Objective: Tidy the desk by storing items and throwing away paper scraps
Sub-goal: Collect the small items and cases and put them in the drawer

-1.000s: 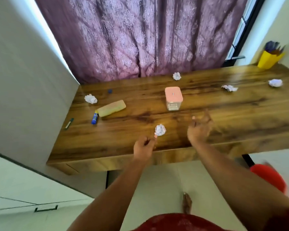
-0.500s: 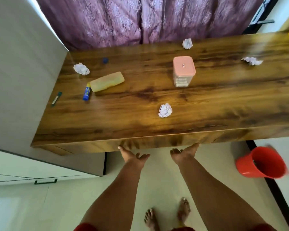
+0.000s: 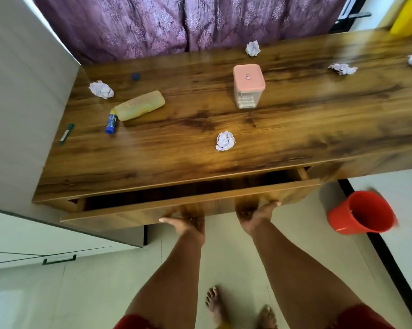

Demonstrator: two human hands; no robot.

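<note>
From the head camera, the left hand [image 3: 184, 222] and right hand [image 3: 253, 213] are both gripping the lower edge of the wide wooden drawer front [image 3: 152, 211], fingers hooked underneath, with the drawer standing partly open below the brown wood-grain desk top [image 3: 295, 129]. Pulling evenly with both hands should be keeping it from skewing. On the desk are lying a crumpled white paper ball [image 3: 225, 141], a translucent yellow pencil case [image 3: 139, 105] and a pink-lidded clear plastic box [image 3: 248, 85]. A red plastic bucket [image 3: 361, 212] is standing on the floor. The box's lid sticker is too small for reading.
</note>
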